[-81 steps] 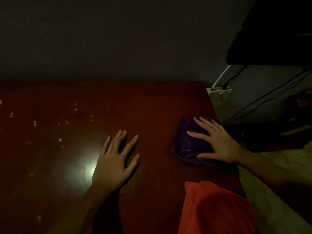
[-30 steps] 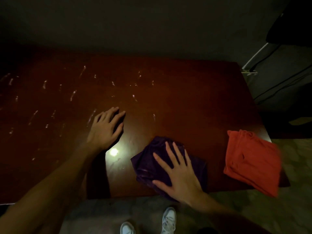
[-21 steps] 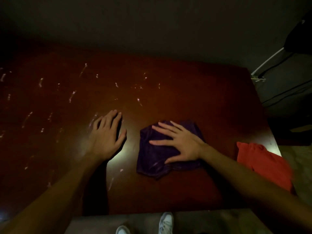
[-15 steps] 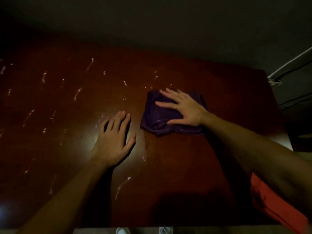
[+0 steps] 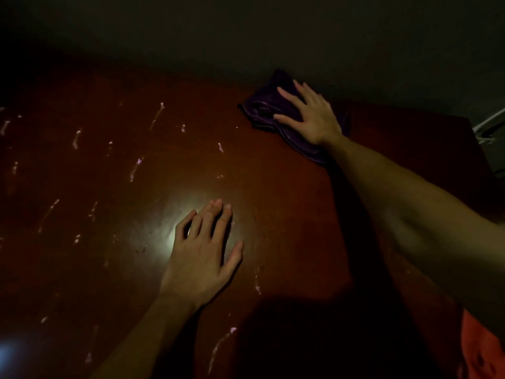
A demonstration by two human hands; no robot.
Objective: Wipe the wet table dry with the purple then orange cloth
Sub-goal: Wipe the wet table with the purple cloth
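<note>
The purple cloth (image 5: 263, 110) lies bunched at the far edge of the dark red table (image 5: 109, 165), against the wall. My right hand (image 5: 311, 116) presses flat on it with spread, straight fingers. Flat on the table near the middle rests my left hand (image 5: 203, 255), fingers straight, beside a bright light reflection. Streaks of water (image 5: 157, 117) glint across the left and middle of the tabletop. Only a corner of the orange cloth (image 5: 481, 348) shows at the bottom right, partly behind my right forearm.
A dark wall (image 5: 246, 31) runs directly behind the table's far edge. A white cable and socket strip (image 5: 486, 129) hang past the table's right edge. The room is dim.
My right hand has pushed the purple cloth from the near edge across the table to the far edge by the wall. My left hand stays flat on the table.
</note>
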